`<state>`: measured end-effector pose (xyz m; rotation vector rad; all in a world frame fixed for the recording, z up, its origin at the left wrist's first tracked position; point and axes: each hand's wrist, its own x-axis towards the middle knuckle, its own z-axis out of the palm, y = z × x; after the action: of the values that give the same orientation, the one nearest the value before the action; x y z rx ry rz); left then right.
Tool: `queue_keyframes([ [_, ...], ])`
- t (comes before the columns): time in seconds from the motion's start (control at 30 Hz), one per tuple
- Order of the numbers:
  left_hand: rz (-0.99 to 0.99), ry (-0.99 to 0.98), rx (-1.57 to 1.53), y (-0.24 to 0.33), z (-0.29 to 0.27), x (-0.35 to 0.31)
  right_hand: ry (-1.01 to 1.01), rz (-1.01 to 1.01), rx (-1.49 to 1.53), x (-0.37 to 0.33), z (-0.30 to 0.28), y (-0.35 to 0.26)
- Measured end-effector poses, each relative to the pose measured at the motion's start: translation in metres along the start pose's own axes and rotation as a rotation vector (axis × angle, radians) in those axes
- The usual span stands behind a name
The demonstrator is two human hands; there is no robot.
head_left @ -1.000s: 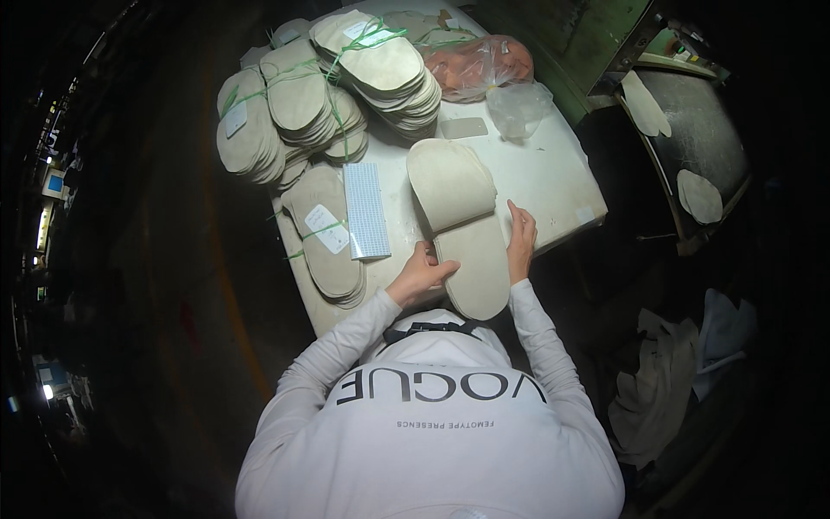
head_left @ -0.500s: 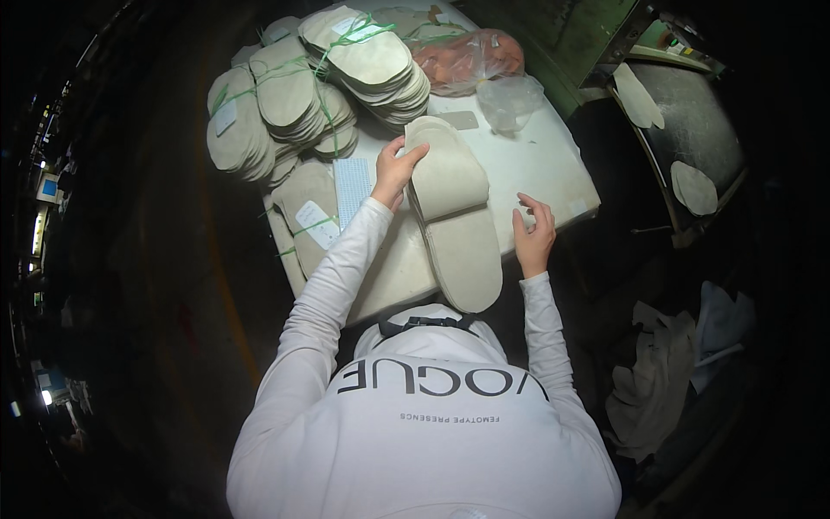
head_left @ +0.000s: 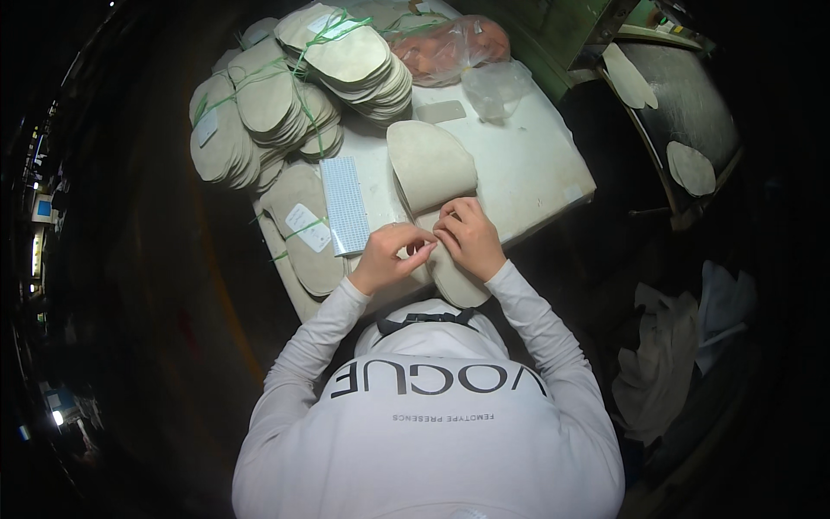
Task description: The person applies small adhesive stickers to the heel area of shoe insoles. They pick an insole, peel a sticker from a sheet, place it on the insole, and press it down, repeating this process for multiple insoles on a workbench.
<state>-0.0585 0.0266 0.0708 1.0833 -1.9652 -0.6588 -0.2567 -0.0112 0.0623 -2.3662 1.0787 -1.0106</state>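
a pile of pale sole-shaped pieces (head_left: pixel 430 164) is laid lengthwise at the near side of the white table (head_left: pixel 527 164), presumably so that it can be reached by both hands. over its nearer half, the left hand (head_left: pixel 393 257) and the right hand (head_left: pixel 469 236) are held close, fingertips almost meeting. the left thumb and forefinger are curled to a narrow gap; the right fingers are bent inward, and whether anything is pinched cannot be told. the green-tied bundles (head_left: pixel 268 99) are stacked farther left, likely bound so that their layers are kept aligned.
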Motion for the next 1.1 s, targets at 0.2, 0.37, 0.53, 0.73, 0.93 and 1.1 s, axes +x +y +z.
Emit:
queue_keyframes([
  [0.2,0.263,-0.335,0.117,0.015,0.024,-0.021,0.07,-0.015,-0.106,0.005,0.007,0.002],
  [0.37,0.29,-0.381,0.112,0.011,0.025,-0.017,0.051,0.085,0.03,0.003,0.0,0.002],
  [0.53,0.325,-0.407,0.119,0.009,0.028,-0.013,0.017,-0.067,-0.15,0.001,0.009,-0.002],
  [0.73,0.276,-0.461,0.082,0.019,0.019,0.0,0.203,0.11,-0.032,0.007,-0.008,0.007],
  [0.93,-0.207,0.372,-0.494,0.012,-0.021,0.038,0.376,0.29,-0.111,0.002,-0.056,0.035],
  [1.1,-0.021,-0.22,-0.133,0.02,0.003,0.016,0.145,0.151,-0.089,-0.01,-0.041,0.036],
])
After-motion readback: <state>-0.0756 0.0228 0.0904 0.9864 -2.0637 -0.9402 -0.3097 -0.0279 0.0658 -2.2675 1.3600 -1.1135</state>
